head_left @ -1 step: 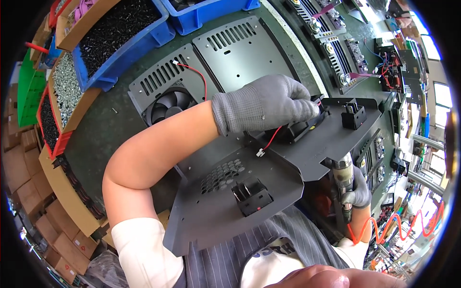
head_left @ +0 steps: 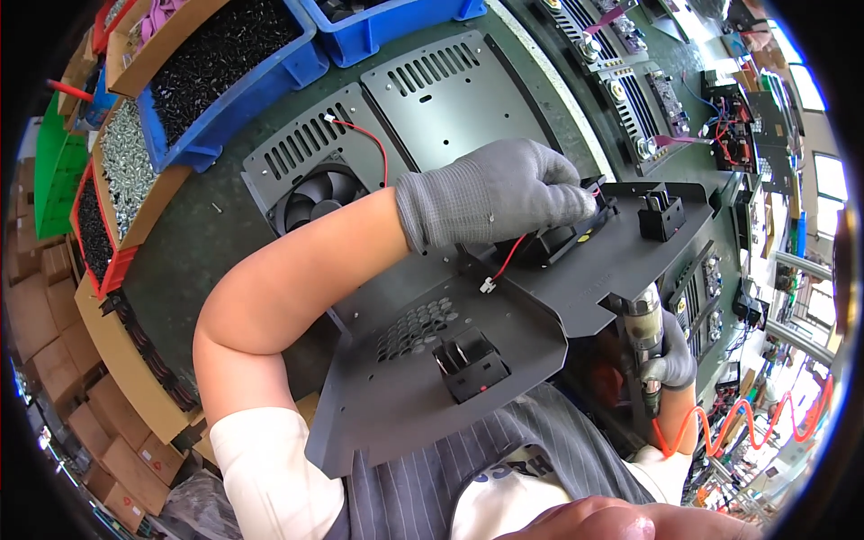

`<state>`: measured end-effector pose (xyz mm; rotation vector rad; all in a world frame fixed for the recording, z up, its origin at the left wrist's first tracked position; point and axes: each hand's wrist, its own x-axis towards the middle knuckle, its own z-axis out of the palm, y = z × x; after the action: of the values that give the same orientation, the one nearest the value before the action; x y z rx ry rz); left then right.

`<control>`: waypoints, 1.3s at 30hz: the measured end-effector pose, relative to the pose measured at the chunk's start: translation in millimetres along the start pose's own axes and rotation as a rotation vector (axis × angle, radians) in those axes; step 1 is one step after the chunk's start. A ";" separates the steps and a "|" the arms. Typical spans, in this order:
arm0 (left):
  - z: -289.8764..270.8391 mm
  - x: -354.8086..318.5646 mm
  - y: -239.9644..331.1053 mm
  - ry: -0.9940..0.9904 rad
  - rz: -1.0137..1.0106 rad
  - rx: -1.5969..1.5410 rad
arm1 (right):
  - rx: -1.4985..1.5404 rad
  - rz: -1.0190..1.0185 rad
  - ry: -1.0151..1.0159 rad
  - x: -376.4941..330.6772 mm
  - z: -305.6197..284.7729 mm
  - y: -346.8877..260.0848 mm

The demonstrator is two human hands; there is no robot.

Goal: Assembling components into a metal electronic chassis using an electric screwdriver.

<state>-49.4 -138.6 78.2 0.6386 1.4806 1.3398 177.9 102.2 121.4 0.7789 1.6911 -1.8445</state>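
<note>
My left hand (head_left: 504,193), in a grey glove, reaches over the dark metal panel (head_left: 621,265) at the right. Its thumb and fingers are pinched together beside a black fan (head_left: 553,247); whatever is between them is hidden. A red wire with a white plug (head_left: 489,285) hangs from under this hand. My gloved right hand (head_left: 675,355) is wrapped round an air screwdriver (head_left: 643,328), its front end below the panel's edge. A second dark panel (head_left: 378,432) with a round-hole grille lies nearer me. Black socket blocks (head_left: 472,364) sit on both panels.
Two slotted metal plates (head_left: 450,112) lie further back, one with a fan (head_left: 322,193). Blue bins (head_left: 202,148) of black screws and a box of silver screws (head_left: 129,162) stand at left. Circuit boards (head_left: 621,90) line the back right. A coiled orange hose (head_left: 720,432) trails right.
</note>
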 end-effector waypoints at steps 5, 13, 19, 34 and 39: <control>-4.1 4.9 -2.2 -0.028 0.071 0.114 | -0.026 -0.050 -0.046 5.6 -2.7 0.2; -2.6 6.4 -3.6 -0.064 0.097 0.039 | -0.050 -0.062 -0.135 4.7 -2.7 -10.8; -0.7 5.6 2.9 -0.073 0.107 0.029 | -0.185 -0.155 -0.142 8.6 -5.9 -12.5; -28.6 -45.3 -9.1 0.312 -0.013 -0.655 | 0.007 -0.337 -0.061 -14.7 5.4 33.6; -13.3 -59.9 3.4 0.275 0.110 -0.496 | 0.260 -0.430 -0.187 -14.3 44.3 32.9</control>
<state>-40.6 -195.8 99.0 0.2221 1.2587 1.8550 208.2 54.9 111.1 0.3342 1.6060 -2.3816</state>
